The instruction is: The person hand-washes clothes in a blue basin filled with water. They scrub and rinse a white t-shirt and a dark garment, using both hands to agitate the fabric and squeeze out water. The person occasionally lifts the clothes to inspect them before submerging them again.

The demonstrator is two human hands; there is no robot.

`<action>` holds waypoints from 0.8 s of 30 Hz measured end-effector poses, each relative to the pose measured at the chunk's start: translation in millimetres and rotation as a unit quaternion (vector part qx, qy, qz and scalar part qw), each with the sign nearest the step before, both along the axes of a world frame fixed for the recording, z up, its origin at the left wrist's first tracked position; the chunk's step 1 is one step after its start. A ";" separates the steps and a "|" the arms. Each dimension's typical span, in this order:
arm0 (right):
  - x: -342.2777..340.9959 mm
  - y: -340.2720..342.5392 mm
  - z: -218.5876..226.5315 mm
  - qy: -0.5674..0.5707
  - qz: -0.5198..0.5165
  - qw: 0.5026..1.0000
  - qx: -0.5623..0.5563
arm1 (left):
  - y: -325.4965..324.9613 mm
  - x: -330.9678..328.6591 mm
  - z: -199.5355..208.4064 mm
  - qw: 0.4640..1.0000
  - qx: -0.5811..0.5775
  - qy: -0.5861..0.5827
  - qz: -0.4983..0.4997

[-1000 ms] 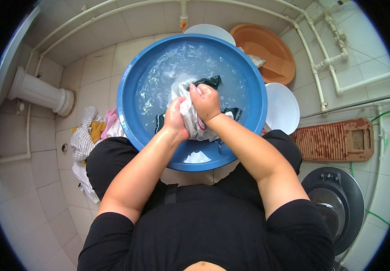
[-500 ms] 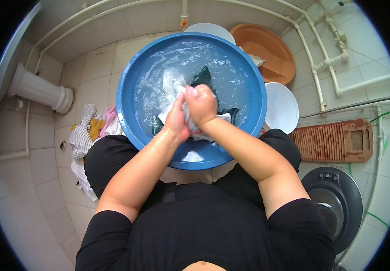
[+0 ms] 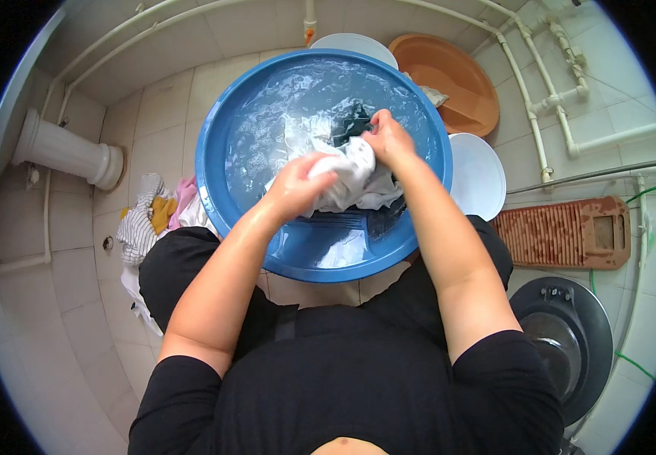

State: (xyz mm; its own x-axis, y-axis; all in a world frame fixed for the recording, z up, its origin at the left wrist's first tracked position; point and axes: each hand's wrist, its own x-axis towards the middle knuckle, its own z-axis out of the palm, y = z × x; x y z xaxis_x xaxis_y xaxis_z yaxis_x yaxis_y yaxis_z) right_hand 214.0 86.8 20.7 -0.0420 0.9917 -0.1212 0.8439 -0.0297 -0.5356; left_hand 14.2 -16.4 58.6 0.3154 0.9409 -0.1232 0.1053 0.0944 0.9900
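Over a large round blue basin (image 3: 212, 152) of sudsy water, a wet white garment (image 3: 352, 168) hangs bunched between my hands. My left hand (image 3: 297, 186) is closed on its left side, the fingers curled over the cloth. On the right, my right hand (image 3: 390, 139) grips the upper edge with fingers bent. Part of the white cloth lies in the water. A dark green cloth (image 3: 353, 121) floats just behind it, and more dark fabric (image 3: 385, 220) shows below at the right. Ridges (image 3: 339, 222) are moulded into the basin's near wall.
Left of the basin lies a pile of clothes (image 3: 146, 220), striped, yellow, pink and white. A brown washboard (image 3: 559, 233) and a dark round lid-like object (image 3: 597, 341) are at right. White basins (image 3: 477, 178) and an orange-brown basin (image 3: 457, 91) stand behind. Pipes (image 3: 529, 106) run along the walls.
My hands were pressed together around the bunched white cloth. Now they are apart, the right one farther right, and the garment is spread wider between them. More of the basin's ridges shows.
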 end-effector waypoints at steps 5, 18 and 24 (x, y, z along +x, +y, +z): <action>-0.6 -3.8 7.6 -0.106 0.150 0.980 0.079 | -11.0 7.0 17.4 0.958 -0.002 0.234 -0.166; 48.3 -4.1 -46.7 -0.140 0.196 0.968 -0.068 | 11.9 -15.0 -23.8 0.859 0.006 0.500 -0.112; 25.6 -5.3 -24.1 -0.065 0.227 0.970 0.055 | 12.5 -12.7 -24.1 0.973 0.118 0.197 0.036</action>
